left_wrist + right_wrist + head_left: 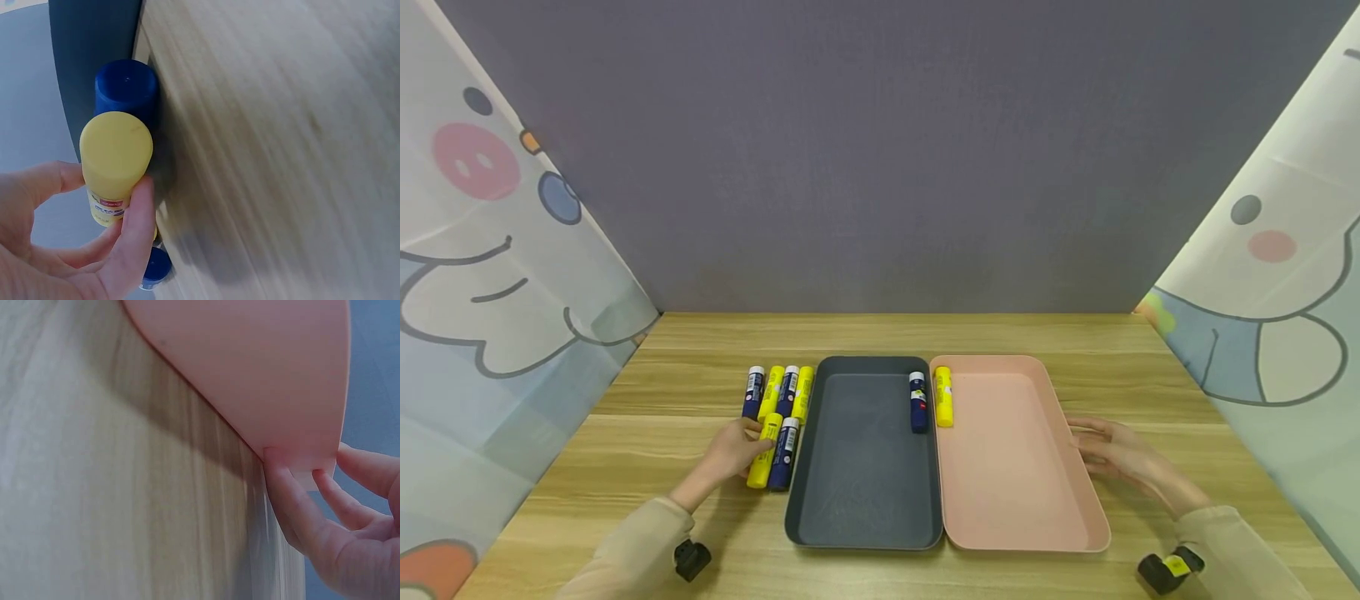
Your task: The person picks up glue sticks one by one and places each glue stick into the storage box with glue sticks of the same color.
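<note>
My left hand (735, 451) pinches a yellow glue stick (758, 468) between thumb and fingers, left of the grey tray (865, 537). In the left wrist view the yellow stick (115, 150) stands out in front of a blue one (127, 84). Beside it in the head view lies a dark blue stick (782, 465). My right hand (1122, 454) touches the outer right wall of the pink tray (1026, 538) with its fingertips; the right wrist view has them against the pink wall (269, 394).
Behind the held stick lie several blue and yellow sticks (772, 392) in a row. The grey tray holds one blue stick (918, 402) at its right wall, the pink tray one yellow stick (943, 397) at its left wall. The trays stand side by side.
</note>
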`<action>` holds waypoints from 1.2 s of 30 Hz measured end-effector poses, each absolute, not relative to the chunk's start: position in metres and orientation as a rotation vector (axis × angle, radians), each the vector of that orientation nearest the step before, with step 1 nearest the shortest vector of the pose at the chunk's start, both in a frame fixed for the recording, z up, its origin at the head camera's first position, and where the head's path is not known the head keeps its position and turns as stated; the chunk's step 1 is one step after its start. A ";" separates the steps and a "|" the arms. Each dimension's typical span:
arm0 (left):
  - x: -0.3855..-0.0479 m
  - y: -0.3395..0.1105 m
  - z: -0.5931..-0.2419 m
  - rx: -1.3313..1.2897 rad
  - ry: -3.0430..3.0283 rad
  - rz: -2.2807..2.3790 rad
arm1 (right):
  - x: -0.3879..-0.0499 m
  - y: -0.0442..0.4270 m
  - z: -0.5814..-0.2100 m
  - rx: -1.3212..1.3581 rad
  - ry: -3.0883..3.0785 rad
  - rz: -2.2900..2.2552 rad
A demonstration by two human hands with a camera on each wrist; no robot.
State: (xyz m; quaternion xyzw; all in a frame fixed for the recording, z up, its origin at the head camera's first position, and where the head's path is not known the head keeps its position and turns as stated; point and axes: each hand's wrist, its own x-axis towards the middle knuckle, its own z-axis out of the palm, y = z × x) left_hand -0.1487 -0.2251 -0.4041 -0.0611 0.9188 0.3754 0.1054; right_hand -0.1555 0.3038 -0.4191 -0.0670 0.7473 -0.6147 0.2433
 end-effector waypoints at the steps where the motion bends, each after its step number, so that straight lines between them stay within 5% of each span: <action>1: -0.149 -0.225 -0.403 -0.179 2.706 1.106 | -0.155 0.304 -0.419 -0.180 2.049 -1.674; 36: -0.157 -0.214 -0.377 -0.114 2.700 1.228 | -0.158 0.306 -0.421 -0.211 1.994 -1.708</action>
